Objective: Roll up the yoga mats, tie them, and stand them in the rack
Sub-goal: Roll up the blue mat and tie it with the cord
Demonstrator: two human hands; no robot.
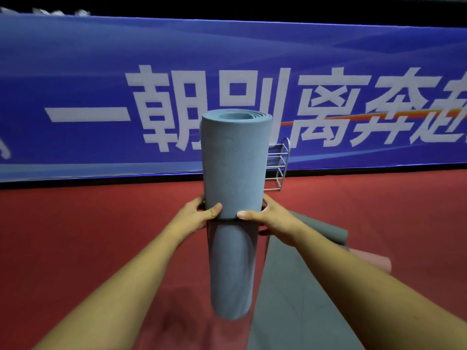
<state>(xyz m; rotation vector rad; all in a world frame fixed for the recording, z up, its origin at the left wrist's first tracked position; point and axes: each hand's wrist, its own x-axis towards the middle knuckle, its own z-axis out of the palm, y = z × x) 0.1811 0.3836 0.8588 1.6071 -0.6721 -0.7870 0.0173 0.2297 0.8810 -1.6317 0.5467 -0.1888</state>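
Observation:
A rolled blue-grey yoga mat [233, 168] is held upright in front of me, off the red floor. My left hand [199, 215] grips its left side at mid-height, and my right hand [267, 218] grips the right side, thumbs toward me. A dark band runs around the roll between my thumbs. Behind the roll, partly hidden, a silver wire rack [278, 165] stands on the floor by the banner. A grey mat [298, 286] lies partly unrolled on the floor to the right.
A pink rolled mat [371, 261] lies beyond the grey one at the right. A long blue banner [101, 72] with white characters closes off the far side. Red floor [88, 236] stretches to the left.

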